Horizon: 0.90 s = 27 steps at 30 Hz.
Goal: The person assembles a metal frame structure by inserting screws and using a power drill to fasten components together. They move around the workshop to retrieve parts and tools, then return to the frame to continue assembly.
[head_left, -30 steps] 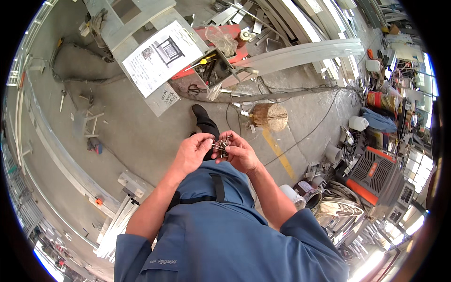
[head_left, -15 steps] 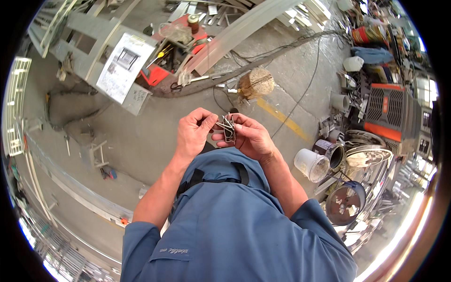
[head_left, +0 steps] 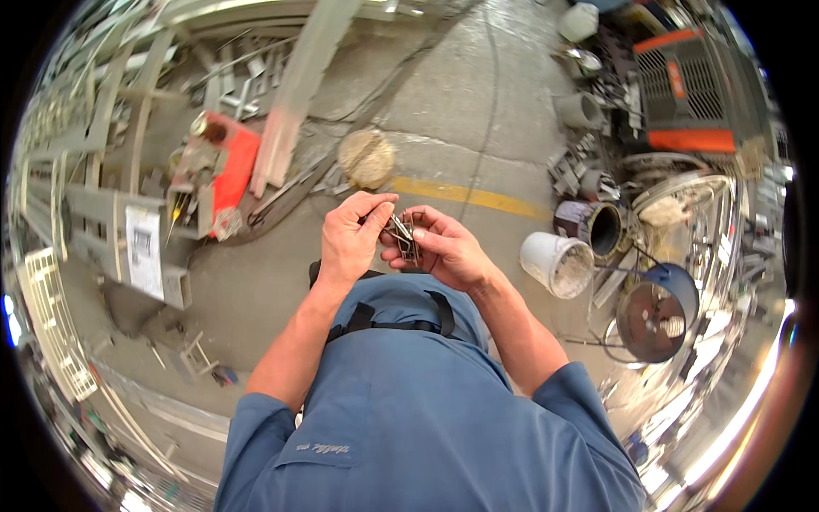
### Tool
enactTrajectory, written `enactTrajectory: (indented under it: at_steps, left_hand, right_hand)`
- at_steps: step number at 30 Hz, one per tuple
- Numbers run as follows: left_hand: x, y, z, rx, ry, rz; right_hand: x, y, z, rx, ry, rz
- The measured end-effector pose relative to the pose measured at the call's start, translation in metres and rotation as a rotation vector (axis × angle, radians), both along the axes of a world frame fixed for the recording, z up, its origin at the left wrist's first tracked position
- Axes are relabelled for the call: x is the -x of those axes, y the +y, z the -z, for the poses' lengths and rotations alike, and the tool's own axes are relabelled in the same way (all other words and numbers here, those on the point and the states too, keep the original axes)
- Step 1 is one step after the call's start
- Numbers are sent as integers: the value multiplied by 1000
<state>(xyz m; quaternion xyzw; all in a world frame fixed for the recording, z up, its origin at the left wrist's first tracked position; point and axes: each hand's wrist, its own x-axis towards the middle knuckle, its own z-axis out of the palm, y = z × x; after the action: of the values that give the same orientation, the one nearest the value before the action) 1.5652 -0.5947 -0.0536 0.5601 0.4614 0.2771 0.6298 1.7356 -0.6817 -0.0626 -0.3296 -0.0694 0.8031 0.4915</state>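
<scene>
In front of my waist, both hands are close together around a bunch of thin, bent metal pieces. My right hand cradles the bunch, with its thumb on top and its fingers curled beneath. Thumb and forefinger of my left hand are pinched at the upper left end of the bunch. A thin metal piece runs up to these fingertips; its exact kind is too small to tell.
Beyond my hands stands a round stump-like block. Far left are a red tool tray and a printed sheet on a metal frame. To the right stand a white bucket, a blue drum and an orange-grey machine.
My view has turned and moved, so the block and tool tray appear further left and the buckets have shifted. Both hands stay together at the metal pieces, with only slight finger movement.
</scene>
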Motion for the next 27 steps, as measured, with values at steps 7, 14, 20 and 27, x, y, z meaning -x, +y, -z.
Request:
enactTrajectory:
  at_steps: [7,14,20,27]
  left_hand:
    - [-194,33,-27,-188,-5,408]
    - [-344,108,6,-262,31,742]
    - [-495,213,7,3,-30,644]
    - [-660,348,-30,-4,-106,732]
  right_hand:
    - [-175,10,-13,-25,-143,339]
    - [-302,63,25,56,-11,531]
    - [-446,158,18,76,-100,622]
    - [-601,273,-23,4,-285,657]
